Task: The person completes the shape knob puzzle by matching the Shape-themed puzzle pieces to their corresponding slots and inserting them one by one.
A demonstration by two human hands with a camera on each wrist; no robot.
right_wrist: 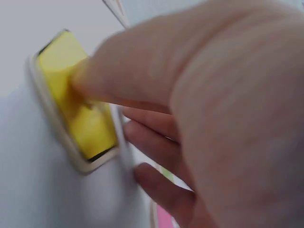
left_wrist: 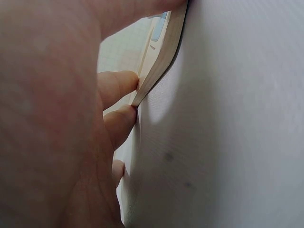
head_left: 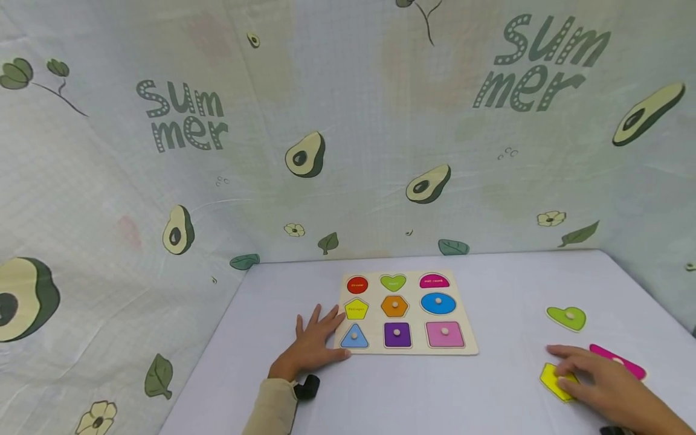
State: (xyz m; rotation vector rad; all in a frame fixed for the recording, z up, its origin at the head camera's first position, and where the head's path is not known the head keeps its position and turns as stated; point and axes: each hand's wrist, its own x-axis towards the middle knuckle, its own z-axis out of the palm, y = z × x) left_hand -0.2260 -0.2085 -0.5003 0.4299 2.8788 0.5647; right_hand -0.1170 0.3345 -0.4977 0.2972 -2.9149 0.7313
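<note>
A wooden shape puzzle board (head_left: 469,345) lies on the white table. Knobbed pieces sit in its orange, blue oval, triangle, purple and pink slots; the red, green, magenta and yellow slots show no knobs. My left hand (head_left: 318,335) lies flat on the table, its fingers (left_wrist: 118,85) touching the board's left edge (left_wrist: 161,66). At the right, my right hand (head_left: 589,374) rests on a loose yellow piece (head_left: 551,382), with the thumb (right_wrist: 118,80) on the yellow piece's (right_wrist: 90,128) face. A green heart piece (head_left: 567,317) and a magenta piece (head_left: 625,364) lie next to it.
Avocado-print cloth walls (head_left: 304,154) close in the table at the back and on both sides. The table's (head_left: 489,393) right edge runs close behind the loose pieces.
</note>
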